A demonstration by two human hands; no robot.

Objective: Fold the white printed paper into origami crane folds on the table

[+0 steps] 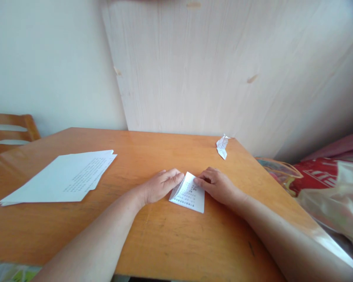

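Note:
A small folded sheet of paper (191, 196) with printed text lies on the wooden table between my two hands. Its left part is a flap raised a little from the layer beneath. My left hand (166, 184) pinches the paper's upper left edge, thumb on top and fingers partly hidden behind. On the upper right edge, my right hand (216, 183) grips the paper between its thumb and curled fingers. The near corner of the paper points towards me and touches the table.
A stack of printed sheets (59, 176) lies on the left of the table (153, 243). A folded paper figure (222, 147) stands near the far right corner. Beyond the right edge are plastic bags (332, 196) and a red bag (317, 172). A wooden chair (11, 131) stands at left.

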